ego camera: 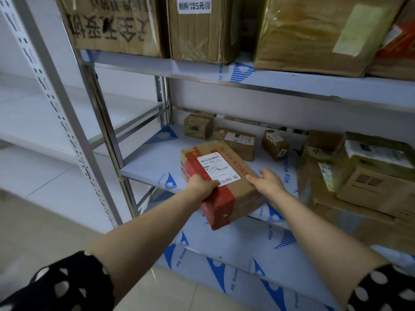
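Note:
A cardboard parcel (226, 194) wrapped in red tape, with a white shipping label on top, lies at the front of the middle shelf (148, 162), its near end hanging past the shelf edge. My left hand (202, 187) grips its left side, thumb on the label's near corner. My right hand (267, 180) holds the parcel's right edge, fingers curled over it. Both forearms reach in from below, with black polka-dot sleeves at the elbows.
Three small cardboard boxes (235, 142) sit behind the parcel. Stacked larger boxes (368, 173) fill the shelf's right side. Big cartons (202, 28) stand on the shelf above. A steel upright (101, 122) and a white slotted post (56, 108) stand to the left. A lower shelf (247, 250) carries blue-printed film.

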